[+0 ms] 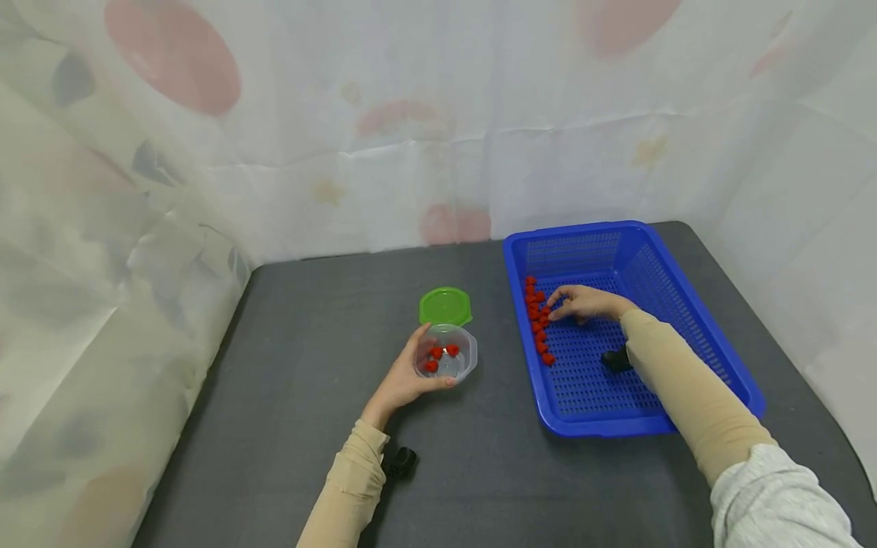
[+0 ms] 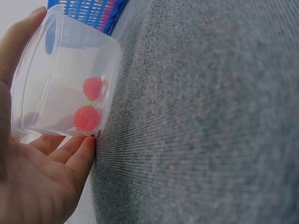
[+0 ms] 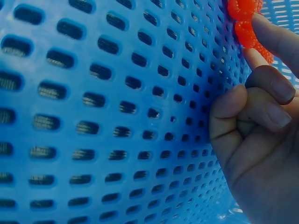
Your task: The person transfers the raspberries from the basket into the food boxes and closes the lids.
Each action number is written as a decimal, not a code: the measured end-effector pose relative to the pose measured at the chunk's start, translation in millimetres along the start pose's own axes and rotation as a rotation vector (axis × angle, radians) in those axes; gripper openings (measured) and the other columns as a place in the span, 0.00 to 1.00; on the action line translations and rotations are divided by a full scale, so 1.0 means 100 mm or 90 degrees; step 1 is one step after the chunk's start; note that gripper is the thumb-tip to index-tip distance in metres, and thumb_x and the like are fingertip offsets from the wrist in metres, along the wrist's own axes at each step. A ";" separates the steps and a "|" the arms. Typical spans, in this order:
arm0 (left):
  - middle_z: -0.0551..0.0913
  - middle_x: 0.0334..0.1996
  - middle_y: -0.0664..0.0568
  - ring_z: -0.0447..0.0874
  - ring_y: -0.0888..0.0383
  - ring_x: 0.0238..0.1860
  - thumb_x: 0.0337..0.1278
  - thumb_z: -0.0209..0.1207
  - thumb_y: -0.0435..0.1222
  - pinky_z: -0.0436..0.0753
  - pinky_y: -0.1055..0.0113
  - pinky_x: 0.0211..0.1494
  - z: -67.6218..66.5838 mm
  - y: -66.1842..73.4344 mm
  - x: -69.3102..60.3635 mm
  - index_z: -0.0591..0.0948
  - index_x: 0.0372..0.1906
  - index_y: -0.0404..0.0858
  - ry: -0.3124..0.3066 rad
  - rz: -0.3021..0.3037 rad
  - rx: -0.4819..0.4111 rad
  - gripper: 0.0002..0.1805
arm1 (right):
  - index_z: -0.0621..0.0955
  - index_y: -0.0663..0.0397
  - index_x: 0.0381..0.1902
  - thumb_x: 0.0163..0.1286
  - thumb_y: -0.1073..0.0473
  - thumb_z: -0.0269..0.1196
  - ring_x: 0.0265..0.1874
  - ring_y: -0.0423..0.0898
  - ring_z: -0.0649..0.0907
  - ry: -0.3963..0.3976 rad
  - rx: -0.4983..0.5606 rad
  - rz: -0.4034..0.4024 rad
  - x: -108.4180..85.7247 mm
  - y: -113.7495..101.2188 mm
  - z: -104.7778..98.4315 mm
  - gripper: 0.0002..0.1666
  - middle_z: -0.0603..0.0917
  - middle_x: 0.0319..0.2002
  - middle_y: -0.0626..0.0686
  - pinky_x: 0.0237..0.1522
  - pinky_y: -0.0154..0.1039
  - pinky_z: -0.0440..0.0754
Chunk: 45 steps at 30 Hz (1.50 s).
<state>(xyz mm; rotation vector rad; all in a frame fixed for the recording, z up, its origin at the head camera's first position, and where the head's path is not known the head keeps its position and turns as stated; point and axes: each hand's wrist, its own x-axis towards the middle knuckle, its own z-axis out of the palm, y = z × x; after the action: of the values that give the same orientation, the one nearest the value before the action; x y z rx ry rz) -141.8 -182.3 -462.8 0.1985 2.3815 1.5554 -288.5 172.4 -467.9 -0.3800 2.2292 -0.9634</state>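
With its thumb and fingers round the sides, my left hand (image 1: 403, 378) grips a clear plastic container (image 1: 468, 354) over the table. Several raspberries (image 2: 87, 117) lie inside the container. My right hand (image 1: 585, 302) reaches into a blue basket (image 1: 562, 428), its thumb and index finger on either side of a raspberry (image 3: 245, 34) in the row along the left wall. The other fingers of that hand are curled in towards the palm, close to the perforated basket surface. More raspberries (image 1: 535, 327) line this left side of the basket.
A green lid (image 1: 445, 306) lies flat on the dark grey table (image 1: 308, 365), just behind the container. The basket stands at the table's right side. Patterned white sheeting (image 1: 411, 114) hangs behind the table and along both sides.
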 end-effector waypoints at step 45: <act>0.67 0.66 0.49 0.63 0.50 0.69 0.34 0.74 0.46 0.66 0.48 0.67 -0.01 -0.35 0.14 0.49 0.73 0.50 0.019 0.021 0.037 0.60 | 0.73 0.61 0.48 0.66 0.52 0.59 0.37 0.45 0.74 0.030 -0.019 -0.009 -0.01 0.03 0.04 0.20 0.77 0.42 0.53 0.36 0.35 0.74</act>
<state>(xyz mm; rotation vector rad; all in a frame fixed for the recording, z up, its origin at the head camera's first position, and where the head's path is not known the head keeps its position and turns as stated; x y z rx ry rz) -153.7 -194.0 -496.2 0.2287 2.4603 1.5148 -284.9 173.0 -471.5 -0.3910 2.2888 -0.9571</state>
